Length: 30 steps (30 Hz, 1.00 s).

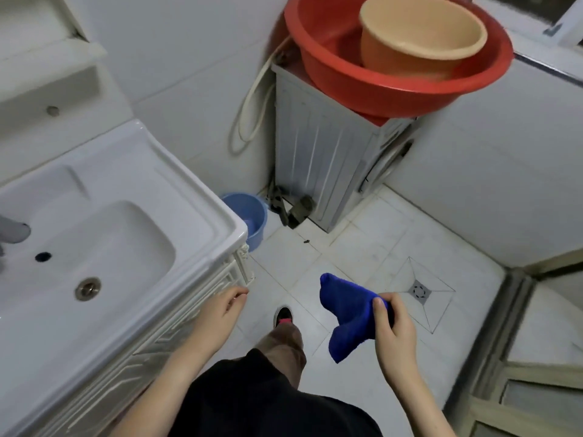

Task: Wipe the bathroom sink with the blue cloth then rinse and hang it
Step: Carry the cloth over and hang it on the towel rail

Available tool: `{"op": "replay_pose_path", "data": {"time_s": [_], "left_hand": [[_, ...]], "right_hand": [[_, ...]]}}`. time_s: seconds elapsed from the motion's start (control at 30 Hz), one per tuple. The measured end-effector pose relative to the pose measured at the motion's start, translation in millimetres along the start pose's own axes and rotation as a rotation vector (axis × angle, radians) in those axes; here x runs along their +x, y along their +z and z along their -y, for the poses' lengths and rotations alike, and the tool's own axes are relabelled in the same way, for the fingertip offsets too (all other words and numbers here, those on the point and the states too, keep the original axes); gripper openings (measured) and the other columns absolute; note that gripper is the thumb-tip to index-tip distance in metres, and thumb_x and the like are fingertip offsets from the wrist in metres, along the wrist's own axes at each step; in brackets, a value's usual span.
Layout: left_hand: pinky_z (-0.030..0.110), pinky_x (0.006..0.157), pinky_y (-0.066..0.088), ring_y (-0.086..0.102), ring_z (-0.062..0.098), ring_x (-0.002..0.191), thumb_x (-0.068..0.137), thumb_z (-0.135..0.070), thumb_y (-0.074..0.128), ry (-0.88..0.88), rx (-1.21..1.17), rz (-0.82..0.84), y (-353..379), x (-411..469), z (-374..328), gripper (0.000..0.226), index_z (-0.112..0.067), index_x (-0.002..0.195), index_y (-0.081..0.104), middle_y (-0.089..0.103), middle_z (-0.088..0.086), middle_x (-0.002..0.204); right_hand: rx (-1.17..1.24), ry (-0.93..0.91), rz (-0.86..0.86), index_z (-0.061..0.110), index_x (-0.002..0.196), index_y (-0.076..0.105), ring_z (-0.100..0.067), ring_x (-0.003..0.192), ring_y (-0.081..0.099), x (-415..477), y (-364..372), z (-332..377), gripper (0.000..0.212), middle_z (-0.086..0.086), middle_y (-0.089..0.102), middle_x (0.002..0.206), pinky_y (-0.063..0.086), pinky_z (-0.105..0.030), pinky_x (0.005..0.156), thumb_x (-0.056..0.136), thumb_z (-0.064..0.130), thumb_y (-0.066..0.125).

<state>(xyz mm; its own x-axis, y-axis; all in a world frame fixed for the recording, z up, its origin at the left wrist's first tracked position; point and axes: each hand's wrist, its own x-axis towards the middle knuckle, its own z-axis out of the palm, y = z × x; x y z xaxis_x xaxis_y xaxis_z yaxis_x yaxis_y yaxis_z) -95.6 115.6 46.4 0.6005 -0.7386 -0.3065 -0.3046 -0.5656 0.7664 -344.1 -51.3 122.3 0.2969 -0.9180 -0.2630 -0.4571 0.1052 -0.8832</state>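
The right hand, low and right of centre in the frame, pinches the blue cloth between thumb and fingers; the cloth hangs bunched over the tiled floor, apart from the sink. The left hand is empty with fingers loosely curled, just beside the front corner of the white cabinet. The white sink fills the left of the frame. At the top, a red basin holding a tan tub sits on a washing machine
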Motion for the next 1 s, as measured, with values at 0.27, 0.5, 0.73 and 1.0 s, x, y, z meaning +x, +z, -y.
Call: {"op": "replay_pose_path", "data": {"time_s": [0.27,0.5,0.73,1.0], "left_hand": [[0.016,0.087,0.045,0.061,-0.002,0.1,0.098,-0.027,0.053,-0.102,-0.194,-0.036,-16,123,-36,0.018,-0.04,0.104,0.064,0.069,-0.016,0.107],[0.02,0.09,0.045,0.061,-0.004,0.103,0.097,-0.027,0.054,-0.053,-0.242,-0.234,-65,210,-76,0.018,-0.039,0.102,0.067,0.068,-0.021,0.108],[0.004,0.082,0.04,0.061,-0.009,0.098,0.097,-0.023,0.056,-0.284,-0.31,-0.455,-62,249,-65,0.019,-0.039,0.097,0.067,0.07,-0.021,0.1],[0.001,0.075,0.04,0.057,-0.017,0.09,0.084,-0.036,0.05,-0.409,-0.341,-0.71,-65,300,-105,0.016,-0.047,0.093,0.057,0.066,-0.035,0.092]], "right_hand": [[-0.149,-0.096,0.141,0.017,0.084,0.053,-0.004,0.062,0.05,155,48,76,0.019,-0.005,0.06,0.076,0.043,-0.021,0.06,0.101,0.017,0.045],[-0.148,-0.305,0.301,0.01,0.081,0.052,-0.019,0.068,0.051,258,88,175,0.02,-0.012,0.058,0.074,0.039,-0.018,0.058,0.1,0.014,0.047],[-0.201,-0.433,0.553,0.015,0.077,0.052,-0.01,0.062,0.048,366,163,204,0.022,0.0,0.056,0.069,0.04,-0.02,0.059,0.099,0.012,0.05],[-0.365,-0.628,0.954,0.017,0.081,0.052,-0.013,0.069,0.053,447,236,277,0.019,0.0,0.057,0.073,0.042,-0.028,0.068,0.1,0.017,0.047]]}}
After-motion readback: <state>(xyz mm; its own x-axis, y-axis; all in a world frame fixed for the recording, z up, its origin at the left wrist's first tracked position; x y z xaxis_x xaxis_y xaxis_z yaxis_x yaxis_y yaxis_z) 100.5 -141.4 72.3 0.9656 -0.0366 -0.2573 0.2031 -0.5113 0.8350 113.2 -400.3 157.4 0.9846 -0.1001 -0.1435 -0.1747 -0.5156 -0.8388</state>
